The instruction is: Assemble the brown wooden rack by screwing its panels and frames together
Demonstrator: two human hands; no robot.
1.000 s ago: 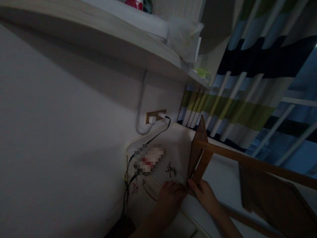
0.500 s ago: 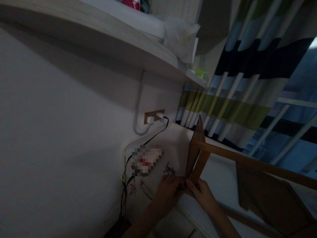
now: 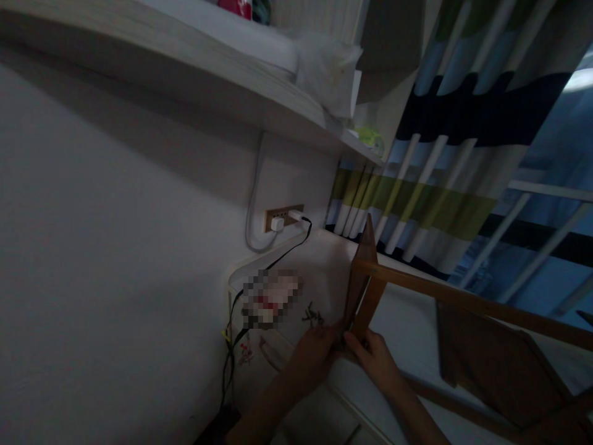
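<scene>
A brown wooden frame (image 3: 426, 283) with a flat end panel (image 3: 359, 272) stands on the white top. At its near lower corner, my right hand (image 3: 376, 355) is closed around the wood, thumb pressed against the corner. My left hand (image 3: 315, 355) is closed at the outer side of the same corner, its fingers curled close to the panel's bottom edge. What those left fingers pinch is hidden in the dark. Several small dark screw-like pieces (image 3: 313, 314) lie loose just beyond my left hand.
A loose brown board (image 3: 500, 358) lies at the right. A pixelated item (image 3: 273, 300) sits on the left, beside black cables (image 3: 238, 340). Plugs fill part of a wall socket (image 3: 283, 217). Overhead juts a shelf (image 3: 231, 80); striped curtains (image 3: 417, 179) hang behind.
The view has shifted slightly, so most things sit a little further left. Both hands stay at the frame's corner, and my left hand has turned slightly.
</scene>
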